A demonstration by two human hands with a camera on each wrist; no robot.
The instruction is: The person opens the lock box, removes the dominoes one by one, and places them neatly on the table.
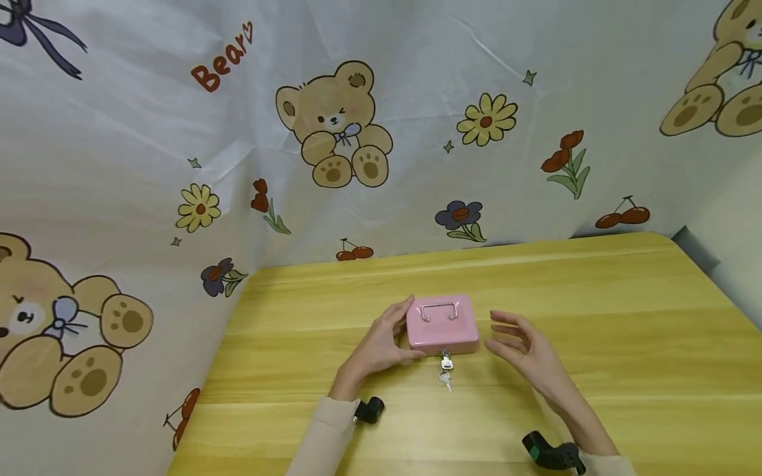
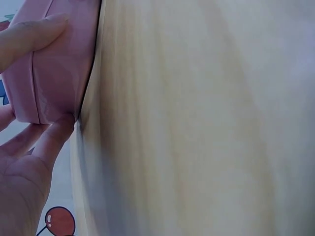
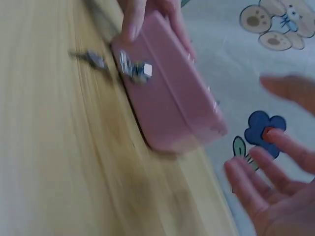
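A small pink cash box (image 1: 437,332) with a wire handle (image 1: 439,305) on its lid stands closed on the table. My left hand (image 1: 381,340) grips its left end, the thumb (image 2: 37,37) on the front face and the fingers (image 2: 47,142) against the side. One key (image 1: 447,363) sits in the front lock, and a second key (image 1: 445,379) hangs below it, touching or near the tabletop. To the right of the box, apart from it, my right hand (image 1: 530,354) is held with fingers spread and nothing in them.
The yellow wood-grain table (image 1: 625,344) extends around the box on every side. Behind and to the left hangs a white cloth (image 1: 417,218) printed with bears and flowers. A black wrist camera (image 1: 370,410) is strapped to the left wrist, another (image 1: 550,456) to the right.
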